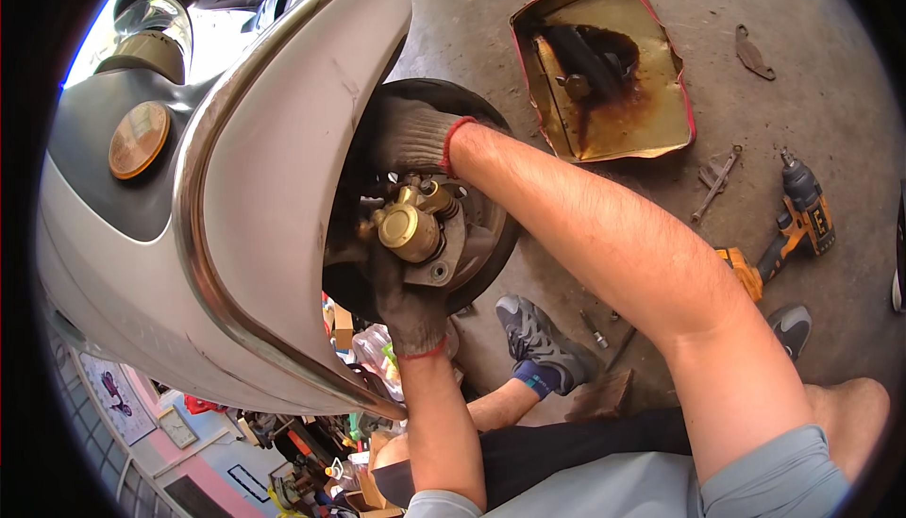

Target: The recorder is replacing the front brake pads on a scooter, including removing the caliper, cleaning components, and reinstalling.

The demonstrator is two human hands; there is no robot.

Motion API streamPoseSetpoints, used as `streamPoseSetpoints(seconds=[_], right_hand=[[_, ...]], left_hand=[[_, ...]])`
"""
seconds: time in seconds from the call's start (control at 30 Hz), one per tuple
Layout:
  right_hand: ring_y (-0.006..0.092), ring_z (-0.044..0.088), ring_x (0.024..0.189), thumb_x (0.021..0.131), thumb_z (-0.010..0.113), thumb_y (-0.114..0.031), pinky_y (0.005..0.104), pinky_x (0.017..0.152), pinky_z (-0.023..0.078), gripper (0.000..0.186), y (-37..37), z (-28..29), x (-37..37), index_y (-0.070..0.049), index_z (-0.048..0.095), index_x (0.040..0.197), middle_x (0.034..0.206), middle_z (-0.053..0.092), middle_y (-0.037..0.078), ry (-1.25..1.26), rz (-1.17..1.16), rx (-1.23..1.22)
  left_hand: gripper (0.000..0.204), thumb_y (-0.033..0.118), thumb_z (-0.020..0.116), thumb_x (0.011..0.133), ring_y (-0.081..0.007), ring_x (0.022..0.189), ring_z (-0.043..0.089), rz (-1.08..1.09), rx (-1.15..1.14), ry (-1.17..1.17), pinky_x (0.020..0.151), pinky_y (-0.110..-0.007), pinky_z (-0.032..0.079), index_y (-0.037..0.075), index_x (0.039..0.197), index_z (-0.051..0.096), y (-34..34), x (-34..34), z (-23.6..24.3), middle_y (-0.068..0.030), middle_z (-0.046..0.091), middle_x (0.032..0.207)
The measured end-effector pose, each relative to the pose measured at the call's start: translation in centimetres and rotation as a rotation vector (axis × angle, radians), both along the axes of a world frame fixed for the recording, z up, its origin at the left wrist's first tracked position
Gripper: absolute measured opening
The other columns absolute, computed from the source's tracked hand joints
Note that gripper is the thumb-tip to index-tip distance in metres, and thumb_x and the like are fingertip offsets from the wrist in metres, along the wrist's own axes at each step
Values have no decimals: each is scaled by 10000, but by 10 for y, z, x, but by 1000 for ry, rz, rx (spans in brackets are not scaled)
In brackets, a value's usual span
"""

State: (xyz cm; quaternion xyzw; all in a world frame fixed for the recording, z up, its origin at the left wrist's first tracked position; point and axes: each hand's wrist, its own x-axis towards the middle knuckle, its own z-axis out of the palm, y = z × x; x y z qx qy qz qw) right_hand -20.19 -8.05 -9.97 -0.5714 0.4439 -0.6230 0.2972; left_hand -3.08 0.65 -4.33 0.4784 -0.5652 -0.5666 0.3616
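Observation:
A gold-coloured brake caliper (408,231) with a round cap sits at the hub of a scooter wheel, inside the dark tyre (505,235). My right hand (411,136), in a dirty knit glove with a red cuff, reaches in above the caliper. Below it, my left hand (411,306), gloved alike, comes up close against the caliper's lower left side. Both hands' fingers disappear into the dark space behind the white fender (283,131), so their grip does not show. A metal bracket plate (439,268) lies beside the caliper.
On the floor stand an oil-stained tin tray (651,131) with dark parts, and a cordless impact driver (802,211). A wrench (719,183) and a flat metal plate (753,53) lie nearby. A wooden block (601,395) is by my shoe (543,341). Clutter fills the lower left.

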Motion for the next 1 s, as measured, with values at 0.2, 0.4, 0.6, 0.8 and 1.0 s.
streamPoseSetpoints(seconds=[0.2, 0.4, 0.6, 0.8, 1.0], right_hand=[[285, 686, 925, 889, 640, -308, 364, 853, 530, 333, 2, 4, -14, -97, 723, 1132, 1060, 726, 134, 101, 187, -13], [302, 674, 987, 899, 651, -330, 369, 903, 518, 372, -2, 4, -15, -91, 700, 1180, 1132, 708, 149, -130, 295, 86], [381, 698, 940, 830, 620, -165, 416, 834, 551, 377, 14, -40, -26, -54, 692, 1183, 1050, 701, 251, -63, 86, 251], [396, 661, 1053, 964, 497, -518, 448, 899, 497, 563, 84, -69, -25, -6, 708, 1067, 1073, 671, 289, 92, 266, 686], [248, 702, 651, 908, 535, -302, 422, 636, 559, 306, 153, -63, -1, -81, 747, 894, 802, 737, 116, 315, 725, 919]], left_hand=[[483, 413, 525, 1026, -239, 1317, 507, -4, 64, 42, 1120, -471, 429, 118, 1407, 500, 2, -3, 5, -71, 520, 1413], [472, 380, 521, 1028, -236, 1315, 513, 3, 29, 6, 1131, -451, 417, 104, 1410, 496, 2, -4, 2, -71, 525, 1409], [442, 323, 510, 1038, -224, 1298, 526, -39, -14, 34, 1130, -418, 416, 57, 1390, 500, -4, -7, -4, -77, 543, 1380], [376, 327, 495, 1051, -221, 1146, 623, 55, -75, 8, 994, -401, 534, 51, 1303, 528, -5, -18, -6, -89, 581, 1287], [441, 350, 481, 1053, -250, 1228, 565, -35, 120, 337, 1017, -424, 504, 74, 1396, 464, -16, -15, -23, -110, 556, 1343]])
